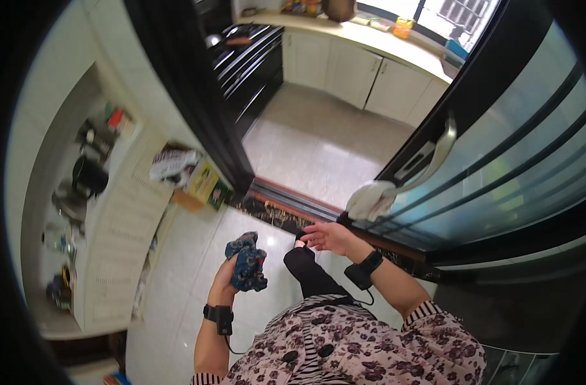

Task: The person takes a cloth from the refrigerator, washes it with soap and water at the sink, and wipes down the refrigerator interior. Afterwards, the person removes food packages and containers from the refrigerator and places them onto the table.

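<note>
A bunched dark blue patterned cloth (246,262) with small red spots is in my left hand (225,274), above the tiled floor. The cloth covers most of the fingers of that hand. My right hand (328,238) is held out in front of my body, fingers stretched and apart, with nothing in it. Just beyond it, a white cloth (370,200) hangs at the lower end of the door's long metal handle (442,151). My right hand is apart from both the cloth and the handle.
A glass sliding door (498,167) stands at the right of a doorway with a floor track (293,200). Through it show kitchen cabinets (344,67) and a black stove unit (254,70). On the left are a cabinet (122,237) with a kettle and jars, and a yellow-green box (206,186).
</note>
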Action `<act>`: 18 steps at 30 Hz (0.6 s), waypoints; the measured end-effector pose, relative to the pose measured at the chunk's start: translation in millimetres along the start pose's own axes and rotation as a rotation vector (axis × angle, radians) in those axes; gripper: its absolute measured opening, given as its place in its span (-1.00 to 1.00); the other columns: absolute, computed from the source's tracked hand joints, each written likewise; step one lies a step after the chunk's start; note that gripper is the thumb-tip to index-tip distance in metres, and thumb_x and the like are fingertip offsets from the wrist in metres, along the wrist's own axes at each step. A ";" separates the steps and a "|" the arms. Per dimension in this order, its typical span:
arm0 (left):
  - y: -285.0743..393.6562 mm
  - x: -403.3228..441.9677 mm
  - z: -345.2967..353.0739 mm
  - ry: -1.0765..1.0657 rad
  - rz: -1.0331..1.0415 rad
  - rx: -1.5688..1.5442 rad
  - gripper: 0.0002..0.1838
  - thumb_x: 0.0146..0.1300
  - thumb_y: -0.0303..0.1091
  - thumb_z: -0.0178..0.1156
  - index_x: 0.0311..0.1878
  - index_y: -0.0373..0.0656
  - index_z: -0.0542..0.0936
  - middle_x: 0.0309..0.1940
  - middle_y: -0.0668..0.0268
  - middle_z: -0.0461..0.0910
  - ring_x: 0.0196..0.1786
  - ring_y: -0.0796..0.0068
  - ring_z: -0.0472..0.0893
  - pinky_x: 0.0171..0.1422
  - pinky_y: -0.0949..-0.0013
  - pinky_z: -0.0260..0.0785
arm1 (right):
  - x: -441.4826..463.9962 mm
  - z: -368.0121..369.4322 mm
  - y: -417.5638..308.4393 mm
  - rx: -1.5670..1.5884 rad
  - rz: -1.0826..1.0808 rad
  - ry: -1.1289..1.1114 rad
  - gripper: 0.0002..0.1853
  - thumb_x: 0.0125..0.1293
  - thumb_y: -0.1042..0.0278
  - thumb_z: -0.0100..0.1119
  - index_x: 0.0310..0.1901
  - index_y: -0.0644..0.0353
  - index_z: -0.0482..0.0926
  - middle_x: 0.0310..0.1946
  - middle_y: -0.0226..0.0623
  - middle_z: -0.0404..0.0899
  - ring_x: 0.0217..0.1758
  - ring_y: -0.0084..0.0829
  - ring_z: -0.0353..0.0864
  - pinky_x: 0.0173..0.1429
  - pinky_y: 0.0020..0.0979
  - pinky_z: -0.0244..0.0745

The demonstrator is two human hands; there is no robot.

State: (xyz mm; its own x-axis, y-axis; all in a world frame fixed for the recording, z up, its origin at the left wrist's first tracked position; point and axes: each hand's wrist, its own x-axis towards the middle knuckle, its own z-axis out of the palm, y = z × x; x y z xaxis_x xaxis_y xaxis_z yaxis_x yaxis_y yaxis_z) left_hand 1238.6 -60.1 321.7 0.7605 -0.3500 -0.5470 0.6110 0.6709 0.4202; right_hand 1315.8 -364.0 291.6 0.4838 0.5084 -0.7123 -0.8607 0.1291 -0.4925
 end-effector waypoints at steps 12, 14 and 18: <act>188.7 227.2 114.2 -0.135 -0.228 -0.122 -0.70 0.28 -0.33 -0.04 0.06 -0.17 0.41 -0.24 0.13 0.60 -0.28 0.36 0.64 -0.24 0.28 0.56 | 50.3 27.7 -261.7 0.078 -0.188 0.199 -0.59 0.42 0.16 -0.27 0.11 0.30 0.33 -0.04 -0.12 0.51 -0.16 -0.40 0.54 -0.07 -0.41 0.45; 199.4 246.6 161.6 -0.194 -0.406 -0.068 -0.71 0.31 -0.30 -0.07 0.02 -0.20 0.44 -0.23 0.12 0.60 -0.28 0.35 0.64 -0.24 0.27 0.57 | 33.3 12.7 -291.2 0.077 -0.298 0.200 -0.58 0.42 0.15 -0.28 0.12 0.30 0.32 -0.03 -0.11 0.50 -0.15 -0.41 0.54 -0.06 -0.41 0.45; 209.8 342.1 202.4 -0.290 -0.492 0.018 -0.68 0.33 -0.25 -0.13 -0.12 -0.27 0.52 -0.27 0.15 0.62 -0.24 0.33 0.64 -0.22 0.27 0.56 | 28.3 -34.3 -336.5 0.213 -0.485 0.237 -0.57 0.40 0.10 -0.23 0.09 0.27 0.35 -0.02 -0.08 0.52 -0.14 -0.38 0.57 -0.10 -0.42 0.46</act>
State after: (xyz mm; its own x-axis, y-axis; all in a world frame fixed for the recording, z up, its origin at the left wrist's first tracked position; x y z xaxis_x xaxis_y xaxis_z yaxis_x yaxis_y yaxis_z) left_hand 1671.4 -171.4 369.3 0.4134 -0.7852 -0.4610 0.9100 0.3735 0.1797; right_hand 1624.5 -422.3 420.0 0.8323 0.1472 -0.5345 -0.5324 0.4809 -0.6966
